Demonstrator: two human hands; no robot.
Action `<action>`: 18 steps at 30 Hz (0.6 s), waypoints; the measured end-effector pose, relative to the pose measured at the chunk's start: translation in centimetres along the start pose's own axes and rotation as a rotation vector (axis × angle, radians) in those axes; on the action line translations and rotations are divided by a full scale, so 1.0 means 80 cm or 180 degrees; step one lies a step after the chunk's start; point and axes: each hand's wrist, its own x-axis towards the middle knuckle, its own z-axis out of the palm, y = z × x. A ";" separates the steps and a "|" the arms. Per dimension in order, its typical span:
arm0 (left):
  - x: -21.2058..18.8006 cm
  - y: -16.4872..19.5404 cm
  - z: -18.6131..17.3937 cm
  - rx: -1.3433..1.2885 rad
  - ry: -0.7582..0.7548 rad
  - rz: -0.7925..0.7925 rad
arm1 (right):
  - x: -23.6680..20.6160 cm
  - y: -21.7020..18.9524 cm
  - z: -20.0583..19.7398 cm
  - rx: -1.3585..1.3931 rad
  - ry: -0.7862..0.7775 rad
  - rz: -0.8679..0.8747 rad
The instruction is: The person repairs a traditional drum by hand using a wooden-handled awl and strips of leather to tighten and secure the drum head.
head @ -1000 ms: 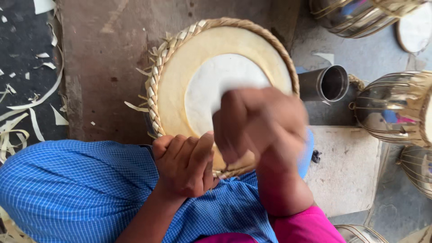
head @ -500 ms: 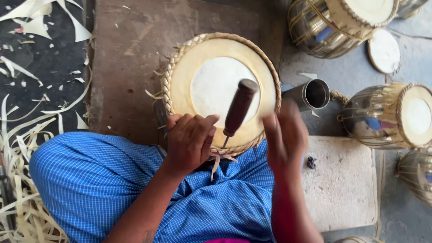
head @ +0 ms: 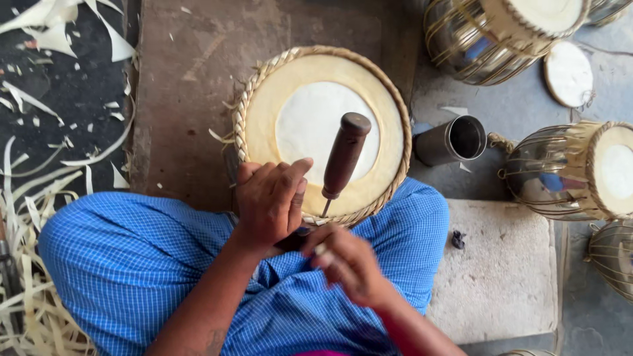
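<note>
Awl (head: 343,158): handle up-right, tip down-left

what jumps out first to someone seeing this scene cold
The round drum head at top centre, pale skin ringed by braided lacing, resting against the blue checked cloth over the person's lap. A brown-handled awl stands stuck in its near rim, beside the left hand; the right hand is just below. Metal drums crowd the right side.

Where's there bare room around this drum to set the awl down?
The brown slab left of and above the drum is mostly bare, save a few chips. The pale stone block right of the blue cloth is free but for a small dark bit. Crowded: strip offcuts far left, the metal cup and other drums right.
</note>
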 end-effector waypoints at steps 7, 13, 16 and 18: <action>-0.002 0.008 0.007 0.0062 0.0005 -0.0237 | -0.007 0.035 0.049 -0.0376 0.0772 -0.0588; -0.004 0.025 -0.014 -0.0199 0.0028 -0.0083 | -0.030 0.031 0.031 -0.1116 0.0221 -0.1048; -0.032 0.041 -0.031 -0.0088 -0.0004 -0.0385 | -0.050 0.033 0.030 -0.1479 0.1032 -0.0999; -0.057 0.058 -0.033 -0.0236 -0.0411 -0.1017 | -0.057 0.043 0.038 -0.1457 0.0629 -0.0013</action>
